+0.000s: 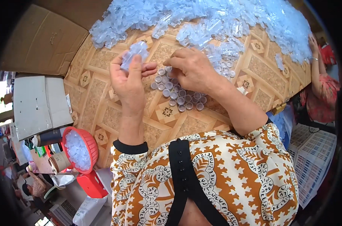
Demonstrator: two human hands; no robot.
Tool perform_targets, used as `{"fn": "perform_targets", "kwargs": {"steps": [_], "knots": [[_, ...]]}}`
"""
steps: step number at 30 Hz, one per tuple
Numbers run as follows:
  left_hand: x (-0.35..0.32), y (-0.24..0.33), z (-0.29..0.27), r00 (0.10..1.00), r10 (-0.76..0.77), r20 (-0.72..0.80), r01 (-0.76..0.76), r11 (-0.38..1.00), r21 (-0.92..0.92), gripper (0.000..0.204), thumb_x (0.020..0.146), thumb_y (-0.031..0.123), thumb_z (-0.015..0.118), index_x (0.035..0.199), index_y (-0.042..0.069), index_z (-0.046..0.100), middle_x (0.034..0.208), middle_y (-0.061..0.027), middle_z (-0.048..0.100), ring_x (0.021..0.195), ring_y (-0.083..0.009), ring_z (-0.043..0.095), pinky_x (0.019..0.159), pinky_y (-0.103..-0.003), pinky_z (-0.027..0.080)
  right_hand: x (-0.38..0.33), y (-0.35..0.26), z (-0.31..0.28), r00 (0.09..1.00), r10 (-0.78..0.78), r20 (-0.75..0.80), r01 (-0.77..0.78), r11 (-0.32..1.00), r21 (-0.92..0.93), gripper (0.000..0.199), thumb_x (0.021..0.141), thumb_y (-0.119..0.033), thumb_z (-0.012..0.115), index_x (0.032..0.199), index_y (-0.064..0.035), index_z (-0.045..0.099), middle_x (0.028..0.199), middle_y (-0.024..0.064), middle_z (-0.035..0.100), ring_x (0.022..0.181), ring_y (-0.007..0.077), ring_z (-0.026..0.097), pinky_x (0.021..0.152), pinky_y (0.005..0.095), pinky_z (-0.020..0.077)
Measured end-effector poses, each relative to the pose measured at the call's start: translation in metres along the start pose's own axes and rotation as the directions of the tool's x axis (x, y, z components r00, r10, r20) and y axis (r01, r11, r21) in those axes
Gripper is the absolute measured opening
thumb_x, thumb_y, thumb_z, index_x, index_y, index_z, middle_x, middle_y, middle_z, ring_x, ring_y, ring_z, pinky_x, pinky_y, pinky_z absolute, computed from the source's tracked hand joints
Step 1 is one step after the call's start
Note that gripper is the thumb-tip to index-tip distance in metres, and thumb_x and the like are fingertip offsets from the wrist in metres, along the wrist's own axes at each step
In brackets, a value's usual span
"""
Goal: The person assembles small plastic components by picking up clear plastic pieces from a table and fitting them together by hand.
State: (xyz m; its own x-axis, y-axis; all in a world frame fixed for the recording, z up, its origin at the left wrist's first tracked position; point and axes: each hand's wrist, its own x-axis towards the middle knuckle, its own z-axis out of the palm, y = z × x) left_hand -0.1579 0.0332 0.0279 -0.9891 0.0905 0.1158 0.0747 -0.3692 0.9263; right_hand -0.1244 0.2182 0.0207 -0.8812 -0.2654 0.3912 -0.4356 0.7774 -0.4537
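My left hand (pixel 128 81) is raised over the table, its fingers and thumb closed on a few clear plastic pieces (pixel 137 51), flat and bluish, that stick up above the thumb. Right of it, my right hand (pixel 195 69) bends down over a cluster of small round clear caps (pixel 181 101). Its fingers are curled, with their tips at the upper left edge of the cluster. Whatever they pinch is too small or too hidden to make out. The caps lie in one layer, close together, on the tabletop (pixel 152 130) with its brown tile pattern.
A large heap of clear plastic pieces (pixel 261 19) covers the far side. Cardboard (pixel 39 41) stands along the left edge. A red basket (pixel 95 150) of clear pieces sits lower left, above a red box (pixel 92 184). At the far right, another person's arm (pixel 317 69) touches the heap.
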Motion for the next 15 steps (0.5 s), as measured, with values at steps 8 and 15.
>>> {"fn": "perform_targets", "kwargs": {"steps": [8,15], "knots": [[-0.004,-0.004,0.004,0.993,-0.09,0.07,0.088,0.996,0.033,0.029,0.097,0.003,0.06,0.121,-0.003,0.045,0.102,-0.0154,0.064,0.077,-0.0188,0.07,0.065,-0.029,0.061,-0.002,0.002,0.011,0.974,0.024,0.224,-0.007,0.997,-0.076,0.017,0.073,-0.011,0.069,0.09,-0.0077,0.071,0.09,0.0086,0.065,0.093,0.0271,0.063,0.083,0.0404,0.0473],[-0.008,-0.008,0.0,0.966,-0.16,0.205,0.135,0.982,0.13,0.031,0.096,0.006,0.062,0.123,0.0,0.048,0.098,-0.0093,0.066,0.073,-0.0112,0.067,0.064,-0.022,0.056,0.004,0.017,0.004,0.959,0.28,-0.046,-0.254,0.921,0.293,0.017,0.082,-0.003,0.062,0.097,-0.0046,0.071,0.082,0.011,0.069,0.072,0.0221,0.066,0.065,0.0352,0.0526]]}}
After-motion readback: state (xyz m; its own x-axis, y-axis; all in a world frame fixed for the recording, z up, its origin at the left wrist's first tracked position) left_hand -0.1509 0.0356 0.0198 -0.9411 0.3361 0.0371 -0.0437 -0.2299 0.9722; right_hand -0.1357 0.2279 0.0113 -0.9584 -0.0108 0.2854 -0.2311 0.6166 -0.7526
